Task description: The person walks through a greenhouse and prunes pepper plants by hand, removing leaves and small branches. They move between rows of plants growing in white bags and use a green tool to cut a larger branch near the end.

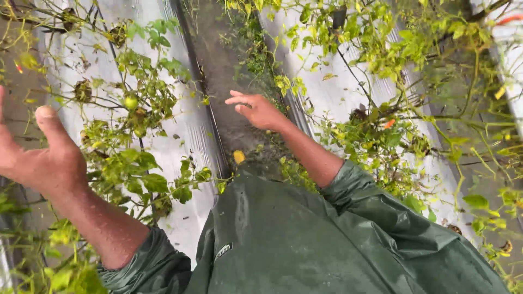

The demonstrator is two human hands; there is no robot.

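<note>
Grip: both hands are bare and hold nothing. The left hand [38, 158] is spread wide, thumb up, palm turned inward. The right hand [257, 110] is loose too, fingers [235, 100] stretched out and pointing left, clasping nothing.

Head view, left hand: it is raised at the left edge of the picture, over the plants of the left bed. The nearest plant is the leafy bush [136, 158] just to its right; hand and leaves are near, and I cannot tell whether they touch.

Head view, right hand: it reaches forward over the wet furrow [220, 81] that runs between the two beds, close to the weeds along the furrow's right edge, touching none of them as far as can be seen.

Head view, fruit: a small round green fruit [131, 102] hangs in the left plants, between the two hands and nearer the left one. A small orange-red fruit [389, 123] shows in the right bush, well apart from the right hand.

Head view, ground: silver plastic mulch [188, 125] covers both beds. A yellow leaf [238, 157] lies in the furrow, below the right hand.

Head view, clothing: a wet green raincoat [305, 239] fills the lower part of the picture, its sleeves pushed back from both forearms.
</note>
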